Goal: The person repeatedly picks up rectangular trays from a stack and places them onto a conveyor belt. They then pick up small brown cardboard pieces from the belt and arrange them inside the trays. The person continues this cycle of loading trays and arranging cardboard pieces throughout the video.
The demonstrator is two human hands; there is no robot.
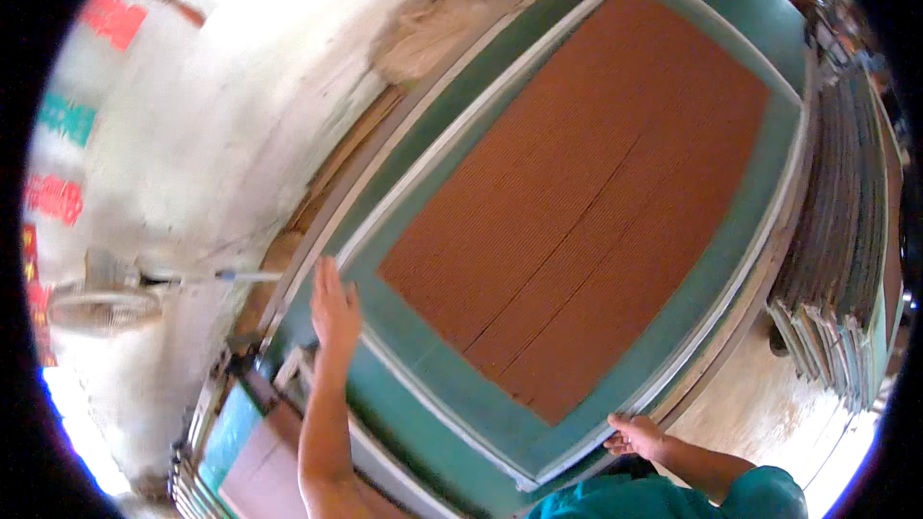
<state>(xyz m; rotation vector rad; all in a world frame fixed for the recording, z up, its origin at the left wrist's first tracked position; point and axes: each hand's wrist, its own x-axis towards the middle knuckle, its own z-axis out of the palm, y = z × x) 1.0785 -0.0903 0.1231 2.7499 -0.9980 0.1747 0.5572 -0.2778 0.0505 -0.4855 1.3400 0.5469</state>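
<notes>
A large green panel (pixel 437 370) with a pale edge lies flat in front of me, and a brown ribbed sheet (pixel 586 192) covers its middle. My left hand (pixel 334 308) rests flat on the panel's near left corner, fingers stretched out and pointing away. My right hand (pixel 636 434) curls over the panel's near right edge and grips it. Both forearms come in from the lower edge, the right one from a teal sleeve (pixel 663 498).
A stack of similar green-edged panels (pixel 841 259) stands on edge at the right. A white fan (pixel 101 308) sits at the left before a whitewashed wall (pixel 212 106). More boards (pixel 255 452) lie under my left arm, and crumpled plastic (pixel 433 34) lies at the far edge.
</notes>
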